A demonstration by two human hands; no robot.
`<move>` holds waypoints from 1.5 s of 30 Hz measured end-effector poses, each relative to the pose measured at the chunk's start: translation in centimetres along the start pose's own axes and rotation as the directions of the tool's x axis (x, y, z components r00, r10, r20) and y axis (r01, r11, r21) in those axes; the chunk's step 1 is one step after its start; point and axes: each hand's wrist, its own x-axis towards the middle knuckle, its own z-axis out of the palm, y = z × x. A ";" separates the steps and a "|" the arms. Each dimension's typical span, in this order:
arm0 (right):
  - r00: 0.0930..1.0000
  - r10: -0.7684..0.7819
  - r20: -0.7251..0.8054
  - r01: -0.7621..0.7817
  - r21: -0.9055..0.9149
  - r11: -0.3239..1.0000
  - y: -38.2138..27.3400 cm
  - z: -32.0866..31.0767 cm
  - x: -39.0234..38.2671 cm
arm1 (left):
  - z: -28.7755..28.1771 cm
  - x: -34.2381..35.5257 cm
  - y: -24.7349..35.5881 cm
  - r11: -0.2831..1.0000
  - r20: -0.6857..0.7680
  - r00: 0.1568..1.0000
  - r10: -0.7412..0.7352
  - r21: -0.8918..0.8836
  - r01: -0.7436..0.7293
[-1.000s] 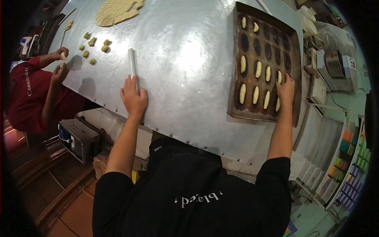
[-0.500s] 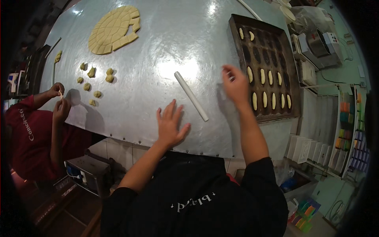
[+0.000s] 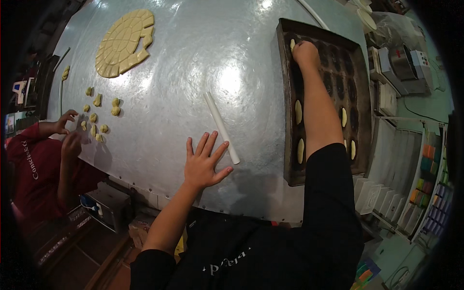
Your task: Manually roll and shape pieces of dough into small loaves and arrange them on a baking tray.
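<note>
My left hand (image 3: 204, 163) lies spread on the metal table, palm down, with its index finger right beside a slim white rolling pin (image 3: 220, 123). Over at the right, my right hand (image 3: 306, 53) reaches into the far left part of a dark baking tray (image 3: 286, 77). Its fingers are curled down and hide what they hold or touch, next to a pale dough strip (image 3: 292, 44). Other dough strips (image 3: 298, 112) rest in the tray's oval hollows, some hidden under my right forearm.
A flat dough round cut into pieces (image 3: 121, 43) lies far left. Several small dough lumps (image 3: 93, 117) sit nearer, beside a co-worker's hands (image 3: 71, 140). A white tube (image 3: 311, 13) runs behind the tray. Shelves with coloured packs (image 3: 427, 159) stand right.
My right hand has moved from beside the tray to its far left corner, over a dough strip. My left hand stays spread on the table. The co-worker's hands have come apart, and the view has shifted.
</note>
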 end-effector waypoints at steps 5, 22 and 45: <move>0.999 -0.027 0.025 0.023 0.160 0.987 -0.9 -0.5 -0.7 | 0.3 0.2 0.1 1.000 -0.016 1.000 0.003 0.004 -0.003; 0.991 0.022 -0.131 0.036 0.423 0.905 2.7 -1.3 3.1 | 0.0 0.0 0.2 1.000 -0.017 0.999 -0.029 -0.010 0.029; 1.000 -0.013 0.017 0.009 0.211 0.977 6.8 -0.3 2.8 | 0.1 -0.1 0.1 0.999 -0.026 0.999 -0.026 -0.038 0.025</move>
